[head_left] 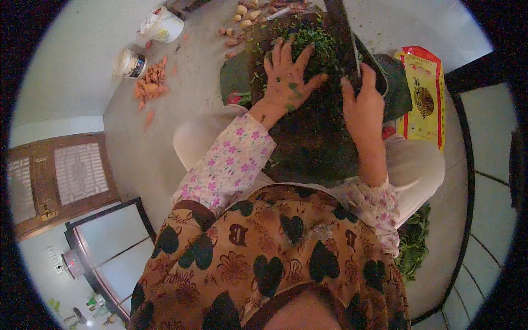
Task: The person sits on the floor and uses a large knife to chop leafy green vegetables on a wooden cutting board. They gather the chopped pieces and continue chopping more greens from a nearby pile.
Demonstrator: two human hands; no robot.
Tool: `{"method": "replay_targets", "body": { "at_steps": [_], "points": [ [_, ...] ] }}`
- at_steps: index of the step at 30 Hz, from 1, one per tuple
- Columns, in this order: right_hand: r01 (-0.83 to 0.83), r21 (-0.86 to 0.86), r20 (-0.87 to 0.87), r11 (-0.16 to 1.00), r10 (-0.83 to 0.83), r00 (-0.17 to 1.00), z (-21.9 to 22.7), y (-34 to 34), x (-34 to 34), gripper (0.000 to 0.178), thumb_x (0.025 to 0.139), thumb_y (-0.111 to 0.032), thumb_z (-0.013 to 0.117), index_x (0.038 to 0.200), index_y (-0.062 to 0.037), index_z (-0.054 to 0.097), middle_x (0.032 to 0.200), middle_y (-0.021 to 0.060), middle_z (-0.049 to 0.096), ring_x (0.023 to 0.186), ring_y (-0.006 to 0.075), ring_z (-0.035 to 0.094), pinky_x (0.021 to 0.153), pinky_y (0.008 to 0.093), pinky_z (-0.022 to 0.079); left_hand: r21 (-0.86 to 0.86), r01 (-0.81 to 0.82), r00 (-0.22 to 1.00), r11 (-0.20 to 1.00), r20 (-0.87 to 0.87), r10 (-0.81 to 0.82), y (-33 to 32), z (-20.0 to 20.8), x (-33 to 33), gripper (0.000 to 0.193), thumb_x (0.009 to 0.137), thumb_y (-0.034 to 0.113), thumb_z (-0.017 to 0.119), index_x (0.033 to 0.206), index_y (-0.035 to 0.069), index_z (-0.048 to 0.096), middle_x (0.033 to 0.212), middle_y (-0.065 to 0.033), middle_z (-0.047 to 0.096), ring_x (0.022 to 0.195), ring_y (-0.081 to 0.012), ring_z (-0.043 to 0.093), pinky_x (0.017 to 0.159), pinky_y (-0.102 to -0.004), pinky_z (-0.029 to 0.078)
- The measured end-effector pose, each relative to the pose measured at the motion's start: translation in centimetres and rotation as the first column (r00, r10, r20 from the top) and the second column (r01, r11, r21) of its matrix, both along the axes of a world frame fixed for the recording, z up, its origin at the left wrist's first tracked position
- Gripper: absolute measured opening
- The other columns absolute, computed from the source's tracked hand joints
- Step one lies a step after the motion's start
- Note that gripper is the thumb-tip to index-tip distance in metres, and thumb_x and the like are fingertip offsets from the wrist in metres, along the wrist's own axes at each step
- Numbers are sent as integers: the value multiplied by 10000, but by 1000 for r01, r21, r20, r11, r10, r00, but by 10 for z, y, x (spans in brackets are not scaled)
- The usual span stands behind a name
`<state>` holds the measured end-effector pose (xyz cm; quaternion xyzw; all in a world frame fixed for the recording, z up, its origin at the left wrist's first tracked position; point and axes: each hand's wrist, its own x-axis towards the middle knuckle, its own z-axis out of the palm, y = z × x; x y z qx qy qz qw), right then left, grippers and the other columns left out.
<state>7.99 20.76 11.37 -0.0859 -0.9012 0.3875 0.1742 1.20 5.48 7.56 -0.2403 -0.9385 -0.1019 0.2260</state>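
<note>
Greens shredded on the board, leaves whole nearby

From the head view, I look down on the board set between the bent knees. The greens sit at its far end, a dark heap of small shreds, so I'd judge the cutting of this lot well advanced. The left hand is spread wide, palm down at the heap's near left edge, fingers apart and pinching nothing I can see; whether it presses down, I cannot tell. Green scraps cling to its back. The right hand is curled round the near end of the knife, whose dark blade reaches away along the heap's right side. How even the shreds are next to that blade is too dark to say.

Below the right knee, the leaves look uncut; if they belong with the heap, that pile is what's left. Well off to the left, orange roots lie near two tubs, whole and untouched. Just beyond the right knee lies a yellow packet.
</note>
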Motion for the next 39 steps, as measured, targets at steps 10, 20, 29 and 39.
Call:
{"method": "replay_targets", "body": {
  "at_steps": [10,20,29,39],
  "points": [
    [-53,61,42,997,50,998,-26,-9,-17,376,872,-231,548,1177,-59,410,854,212,634,714,412,614,606,487,489,389,197,975,900,20,-223,-6,-24,-19,429,697,55,670,1108,102,556,1046,-152,554,943,-342,557,795,-399,478],
    [-249,77,245,966,223,943,-20,-37,-17,353,872,-222,537,1163,-53,432,929,190,628,727,395,620,635,468,504,344,168,985,924,-91,-145,-35,-16,-3,200,725,54,643,924,65,620,937,-112,573,893,-312,561,753,-382,474],
    [-248,65,78,967,243,967,-13,-54,-2,322,877,-226,521,1138,-56,438,852,198,624,665,384,619,577,468,508,444,69,997,893,-6,-74,-47,-28,6,204,702,60,660,903,67,627,929,-120,572,882,-314,559,772,-376,462],
    [-254,87,87,963,247,965,-21,-51,11,345,866,-190,550,1152,-47,422,861,203,631,695,394,610,582,469,491,627,-138,989,766,124,77,-54,-69,5,450,861,197,548,1257,20,429,1213,-225,438,1136,-387,407,968,-453,330]
  ]
}}
